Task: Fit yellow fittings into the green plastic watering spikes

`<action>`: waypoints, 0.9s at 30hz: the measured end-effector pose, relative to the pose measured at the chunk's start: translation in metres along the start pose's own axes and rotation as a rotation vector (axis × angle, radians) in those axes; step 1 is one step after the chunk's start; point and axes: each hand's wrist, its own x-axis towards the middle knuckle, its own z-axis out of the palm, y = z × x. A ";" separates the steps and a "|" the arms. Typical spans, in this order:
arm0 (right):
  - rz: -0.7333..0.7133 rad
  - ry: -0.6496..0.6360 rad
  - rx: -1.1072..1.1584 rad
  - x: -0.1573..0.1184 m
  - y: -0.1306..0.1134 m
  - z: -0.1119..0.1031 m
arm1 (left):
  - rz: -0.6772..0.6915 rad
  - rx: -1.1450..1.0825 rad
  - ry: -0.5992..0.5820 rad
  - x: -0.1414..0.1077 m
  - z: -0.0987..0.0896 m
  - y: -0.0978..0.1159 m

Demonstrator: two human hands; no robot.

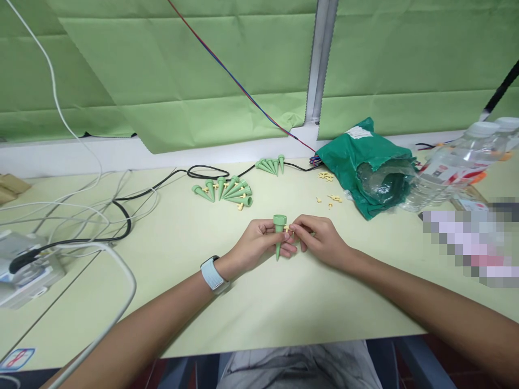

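Note:
Upright between the fingers of my left hand is a green cone-shaped spike, its tip pointing down. My right hand pinches a small yellow piece against the side of the spike, just below its wide top. Behind my hands lies a fan of green spikes with yellow pieces. Farther back is a smaller row of green spikes. Loose yellow pieces rest on the table to the right, with more yellow pieces behind them.
An open green plastic bag stands at the back right, beside clear bottles. White and black cables tangle across the left of the table, near a power strip. A green cloth hangs behind.

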 end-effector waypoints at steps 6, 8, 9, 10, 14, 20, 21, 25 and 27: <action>0.070 -0.025 0.009 0.001 -0.002 -0.001 | -0.021 0.024 0.017 0.000 -0.003 -0.001; 0.064 -0.033 0.004 0.002 -0.003 -0.002 | -0.023 0.016 0.030 0.001 -0.004 0.000; 0.053 -0.031 0.002 0.002 -0.003 -0.003 | -0.022 0.008 0.035 0.001 -0.004 0.000; 0.039 -0.022 0.000 0.002 -0.004 -0.004 | -0.021 0.001 0.039 0.001 -0.004 0.000; -0.006 -0.007 -0.003 0.003 -0.003 -0.006 | -0.024 0.000 0.036 0.001 -0.004 0.000; 0.099 -0.031 0.026 0.003 -0.005 -0.003 | 0.004 0.061 0.001 0.000 -0.003 0.000; 0.121 -0.043 0.050 0.003 -0.005 -0.003 | 0.005 0.059 -0.010 0.000 -0.003 0.000; 0.070 -0.056 0.040 0.003 -0.005 -0.005 | 0.006 0.044 -0.030 0.001 -0.003 0.000; -0.001 -0.047 -0.015 0.003 -0.006 -0.006 | 0.008 0.048 -0.034 0.001 -0.004 0.000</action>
